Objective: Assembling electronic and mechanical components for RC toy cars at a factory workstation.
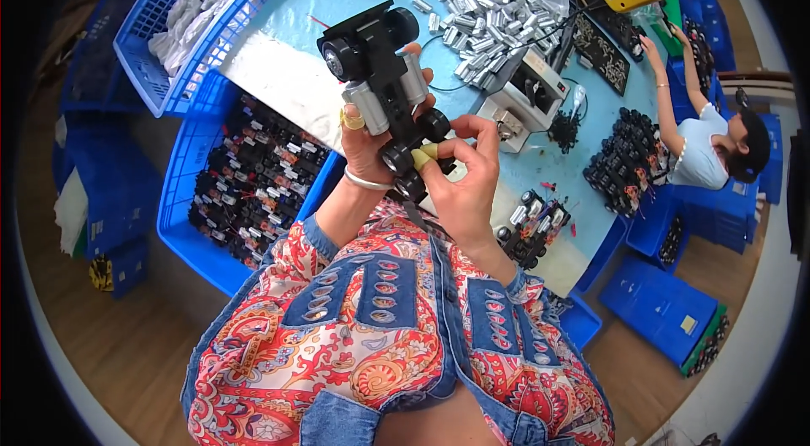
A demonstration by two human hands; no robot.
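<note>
A black toy car chassis (386,79) with black wheels and two silver cylinders on its sides is held up in front of my chest. My left hand (364,151) wraps round it from the left and beneath, fingertips showing at its far side. At the chassis's near end, my right hand (466,191) pinches by the small wheels, thumb and fingers pressed close. What lies between those fingertips is too small to make out. Yellow wraps cover some fingers on both hands. More finished-looking chassis (533,227) stand on the table beside my right forearm.
A blue crate (181,214) full of chassis stands at my left. Silver cylinders (494,16) lie heaped on the blue table at the far side, near a grey-white machine (527,100). Rows of chassis (624,161) stand at right, where a co-worker (704,138) reaches over the table.
</note>
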